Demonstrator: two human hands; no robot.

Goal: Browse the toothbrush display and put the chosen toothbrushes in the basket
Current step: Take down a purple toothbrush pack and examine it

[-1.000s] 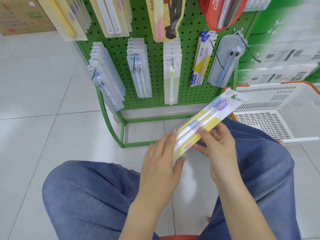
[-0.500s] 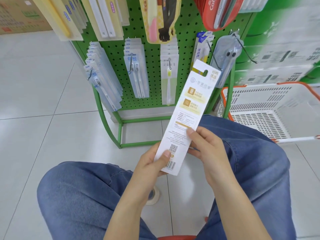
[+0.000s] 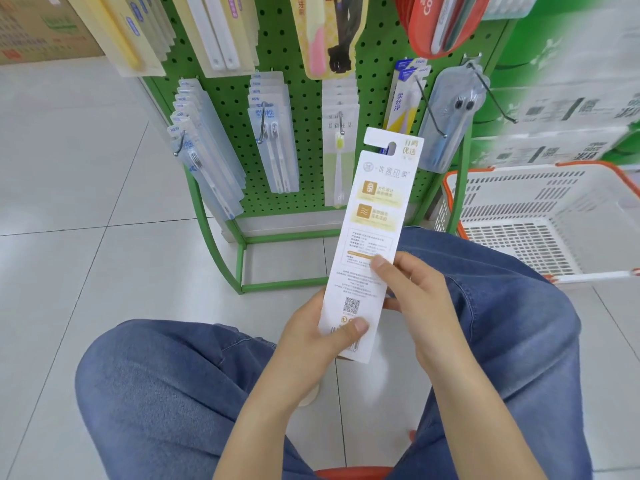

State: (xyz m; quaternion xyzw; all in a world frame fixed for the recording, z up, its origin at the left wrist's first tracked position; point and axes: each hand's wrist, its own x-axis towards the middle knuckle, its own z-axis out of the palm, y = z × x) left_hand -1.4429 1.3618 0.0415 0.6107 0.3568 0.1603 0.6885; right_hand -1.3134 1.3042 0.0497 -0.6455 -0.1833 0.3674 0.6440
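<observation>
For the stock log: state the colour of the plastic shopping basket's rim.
Orange rim on the white slatted plastic shopping basket, seen in the head view, the only view.

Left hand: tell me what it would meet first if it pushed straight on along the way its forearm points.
Probably the right hand, gripping the same toothbrush pack just beyond the left hand. Past that, the basket, though depth is unclear.

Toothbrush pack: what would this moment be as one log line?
toothbrush pack: printed back to camera | left hand: grips bottom | right hand: grips right edge | basket: no pack visible inside
</observation>
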